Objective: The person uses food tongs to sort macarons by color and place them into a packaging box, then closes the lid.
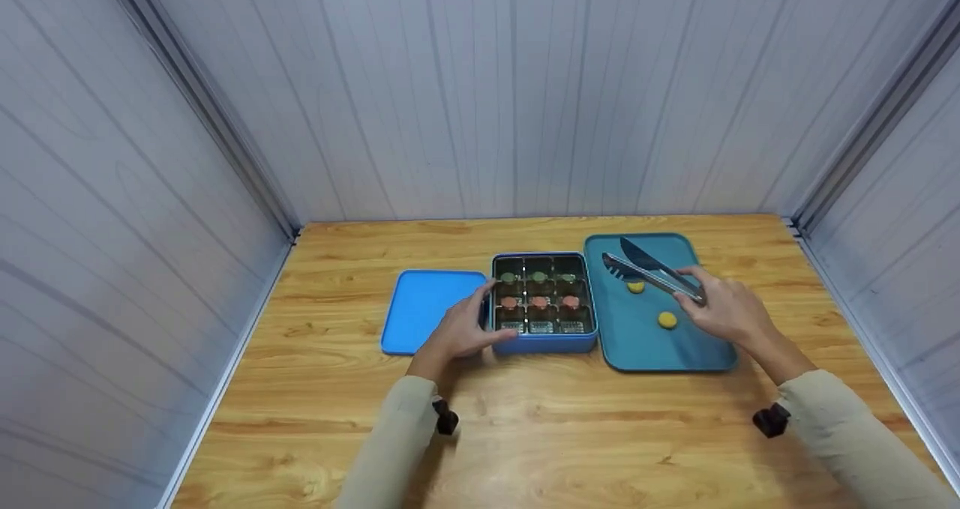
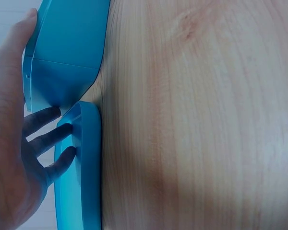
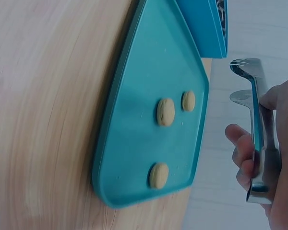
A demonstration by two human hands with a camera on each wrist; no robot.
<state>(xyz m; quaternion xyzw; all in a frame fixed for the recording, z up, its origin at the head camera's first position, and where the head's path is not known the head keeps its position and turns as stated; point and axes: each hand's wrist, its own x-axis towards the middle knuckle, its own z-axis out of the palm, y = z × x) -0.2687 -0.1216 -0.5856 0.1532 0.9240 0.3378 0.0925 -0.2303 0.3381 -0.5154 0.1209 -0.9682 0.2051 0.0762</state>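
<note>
Two hands work over a wooden surface [image 1: 525, 434] enclosed by pale panelled walls. Farthest left lies a flat blue lid [image 1: 424, 310], resting on the surface just beside a blue box [image 1: 544, 342]. The left hand [image 1: 461, 333] sits between them, its fingers [image 2: 48, 139] spread and nearly straight, pressing against the box's left wall with the thumb reaching along the near edge; it grips nothing.

The box is divided into nine compartments in three rows: the far row holds green pieces [image 1: 539, 276], the middle row holds reddish pieces [image 1: 540, 302], and the near row shows only its shiny liners.

Touching the box's right side is a teal tray [image 1: 637, 344]. The head view shows two yellow pieces [image 1: 667, 319] on it; the right wrist view shows three [image 3: 165, 111], two close together and one apart near a corner.

Above the tray, the right hand [image 1: 724, 310] holds metal tongs [image 1: 649, 269], its fingers [image 3: 240, 143] curled round the handle end. The tongs' tips are parted and hang over the far part of the tray, clear of the yellow pieces and holding nothing.
</note>
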